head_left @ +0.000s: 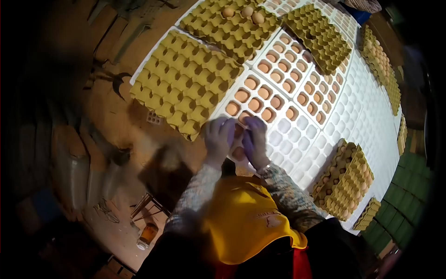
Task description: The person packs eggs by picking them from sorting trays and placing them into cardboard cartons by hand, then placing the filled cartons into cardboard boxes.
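Note:
My left hand and my right hand, both in thin purplish gloves, are close together over the near end of a white foam egg tray. Their fingers are bent and pressed together, pointing down; whatever they hold is hidden. Between them, brown eggs show in the tray's pockets. Just beyond my fingertips, another egg sits in its own pocket among several more. Immediately right of my right hand, the foam pockets are bare.
Flattened pulp egg trays lie to the left, and a pulp tray holding loose eggs lies behind. Stacked pulp trays with eggs stand at the right. A jar with amber contents is at lower left. Green crates line the far right.

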Available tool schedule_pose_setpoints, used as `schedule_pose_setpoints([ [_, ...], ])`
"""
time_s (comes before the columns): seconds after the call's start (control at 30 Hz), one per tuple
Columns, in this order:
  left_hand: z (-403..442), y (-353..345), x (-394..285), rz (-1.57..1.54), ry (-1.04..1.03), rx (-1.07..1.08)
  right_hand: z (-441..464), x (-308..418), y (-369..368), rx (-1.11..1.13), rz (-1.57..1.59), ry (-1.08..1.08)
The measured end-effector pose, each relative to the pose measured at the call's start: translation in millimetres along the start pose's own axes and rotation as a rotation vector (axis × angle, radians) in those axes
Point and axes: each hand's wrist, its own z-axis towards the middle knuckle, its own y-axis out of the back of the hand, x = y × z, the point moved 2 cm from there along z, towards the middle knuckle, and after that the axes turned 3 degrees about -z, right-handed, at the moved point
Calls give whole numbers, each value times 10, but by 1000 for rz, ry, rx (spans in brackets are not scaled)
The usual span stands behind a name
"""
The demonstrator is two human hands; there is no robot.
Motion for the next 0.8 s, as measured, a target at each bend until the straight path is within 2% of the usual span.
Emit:
schedule_pose_setpoints([
  [0.03, 11, -61, -34, 77, -48, 187, -126, 49, 218, -104, 20, -101],
  [0.07, -292, -349, 284, -547, 161, 7, -304, 82, 450, -214, 27, -201],
  [0.13, -520, -786, 707, -1253, 381, -142, -786, 117, 921, -74, 328, -518],
  [0.17, -435, -775, 734, -1127, 378, -38, -985, 215, 1284, 24, 211, -435],
  [0.2, -343, -573, 634, -272, 34, 226, -1234, 317, 1680, 133, 91, -380],
  [0.23, -266, -448, 488, -21, -175, 260, -1531, 347, 2092, 147, -57, -285],
  [0.27, -215, -350, 309, 103, -299, 210, -1778, 383, 2416, 172, -189, -185],
  [0.3, -131, -222, -33, 69, -281, 164, -2041, 398, 2873, 132, -509, -136],
  [0.33, -85, -209, -321, 57, -250, 122, -2454, 253, 3338, 131, -626, -406],
  [0.37, -59, -302, -670, 32, -280, 122, -2873, 123, 3743, -253, -741, -480],
  [0.4, -79, -386, -1092, -153, -171, 204, -3187, 74, 4076, -744, -227, -903],
  [0.43, -110, -481, -1494, -330, -59, 284, -3504, -103, 4408, -1004, -161, -1083],
  [0.47, -174, -623, -2037, -494, -108, 358, -3948, -356, 4674, -965, -131, -1129],
  [0.53, -376, -875, -3197, -741, -382, 546, -3922, -335, 4860, -393, -514, -775],
  [0.57, -509, -940, -3773, -811, -519, 706, -3873, -241, 4891, -172, -374, -833],
  [0.6, -741, -1057, -4312, -850, -611, 738, -3984, -314, 4916, -5, -446, -767],
  [0.67, -1345, -1355, -5105, -738, -731, 766, -4220, -366, 4912, 122, -598, -661],
  [0.7, -1644, -1550, -5320, -637, -789, 806, -4320, -461, 4894, 138, -553, -679],
  [0.73, -1871, -1688, -5449, -607, -783, 804, -4478, -637, 4903, 137, -555, -583],
  [0.8, -2103, -1878, -5643, -242, -863, 714, -4727, -809, 5040, -104, -284, -498],
])
